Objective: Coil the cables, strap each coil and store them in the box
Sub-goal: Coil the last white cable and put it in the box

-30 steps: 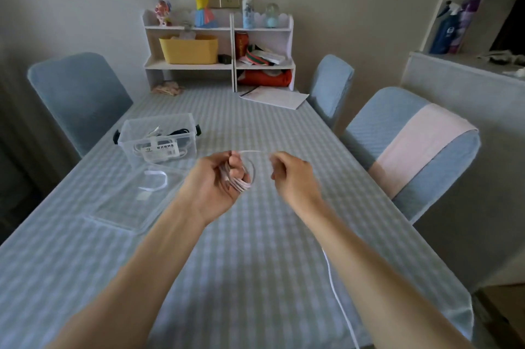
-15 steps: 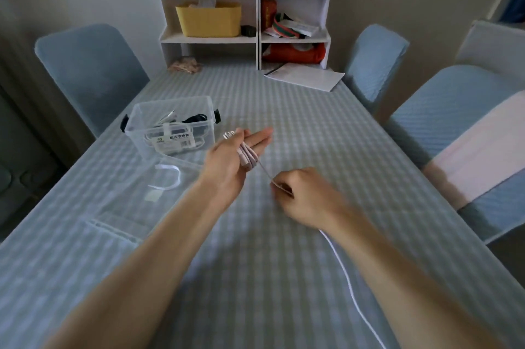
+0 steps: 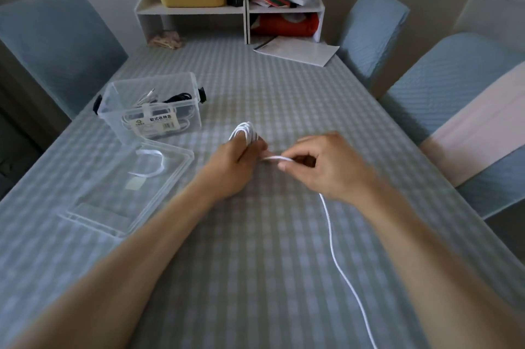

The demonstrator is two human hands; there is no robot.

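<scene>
Right of the clear box [image 3: 150, 110], left hand [image 3: 233, 166] grips 1 white cable [image 3: 331, 235] coil; right hand [image 3: 326, 164] pinches its strand.

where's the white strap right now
In the head view the loose white strap lies on the clear plastic lid on the table's left side, just in front of the clear plastic box and left of the left hand.

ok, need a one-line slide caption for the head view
Left hand holds a white cable coil while right hand feeds the loose end; open clear box waits alongside.
</scene>
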